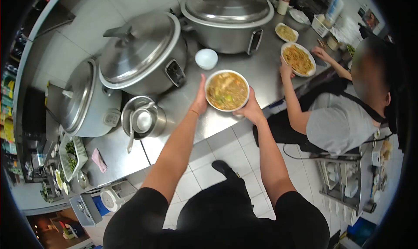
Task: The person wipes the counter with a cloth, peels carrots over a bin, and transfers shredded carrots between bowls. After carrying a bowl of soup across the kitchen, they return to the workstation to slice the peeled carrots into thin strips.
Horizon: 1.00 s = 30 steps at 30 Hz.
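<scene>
Between my two hands is a white bowl of soup (pixel 227 91), filled with brown broth, pale pieces and some green. My left hand (pixel 200 96) grips its left side, thumb pointing up along the rim. My right hand (pixel 251 109) holds the lower right side, fingers partly hidden under the bowl. The bowl is level, over the front part of the steel counter (pixel 187 118). Just behind it stands a small white bowl (pixel 206 59). To the left, a steel pot (pixel 160 120) has a ladle (pixel 131 140) resting in it.
Large lidded rice cookers (pixel 143 53) line the wall. At right, a co-worker (pixel 339 118) holds a plate of noodles (pixel 298 59) near a smaller noodle dish (pixel 286 32). A pink cloth (pixel 99 160) and a basket of greens (pixel 74 157) lie at left. A shelved cart (pixel 342 179) stands behind the co-worker.
</scene>
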Tool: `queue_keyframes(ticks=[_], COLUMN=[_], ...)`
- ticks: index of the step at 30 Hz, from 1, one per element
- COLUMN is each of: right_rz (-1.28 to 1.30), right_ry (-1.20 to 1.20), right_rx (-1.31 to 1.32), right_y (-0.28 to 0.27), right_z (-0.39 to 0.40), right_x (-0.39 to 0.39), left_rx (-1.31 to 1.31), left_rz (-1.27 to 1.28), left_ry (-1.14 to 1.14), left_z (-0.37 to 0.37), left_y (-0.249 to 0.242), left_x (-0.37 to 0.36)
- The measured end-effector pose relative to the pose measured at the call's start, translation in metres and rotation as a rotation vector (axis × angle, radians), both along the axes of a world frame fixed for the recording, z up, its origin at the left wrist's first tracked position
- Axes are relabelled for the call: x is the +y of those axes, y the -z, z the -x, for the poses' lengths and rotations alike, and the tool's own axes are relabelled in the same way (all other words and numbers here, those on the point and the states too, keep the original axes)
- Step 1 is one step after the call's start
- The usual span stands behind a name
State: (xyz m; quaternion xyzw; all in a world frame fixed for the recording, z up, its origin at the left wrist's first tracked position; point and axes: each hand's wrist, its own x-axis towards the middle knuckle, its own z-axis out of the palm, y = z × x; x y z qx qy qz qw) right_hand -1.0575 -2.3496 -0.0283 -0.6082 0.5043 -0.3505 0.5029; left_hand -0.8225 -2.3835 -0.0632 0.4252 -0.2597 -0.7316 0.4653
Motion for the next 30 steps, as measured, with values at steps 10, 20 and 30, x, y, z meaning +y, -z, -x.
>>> queue_keyframes(ticks=[10, 20, 30], right_rz=[-0.163, -0.183, -0.255], right_ry=[0.043, -1.501, -1.892], right_rx=[-0.132, -0.224, 0.214], right_y=[0.054, 0.016, -0.005], right_z=[-0.034, -0.344, -0.557], right_x=[0.139, 0.337, 0.628], left_rx=[-0.795, -1.827, -1.765], left_rz=[0.299, 0.251, -0.875], left_ry=[-0.421, -0.303, -1.024], left_z=[-0.024, -0.102, -0.245], left_y=[-0.064, -0.095, -0.079], left_x=[0.14, 0.534, 0.849])
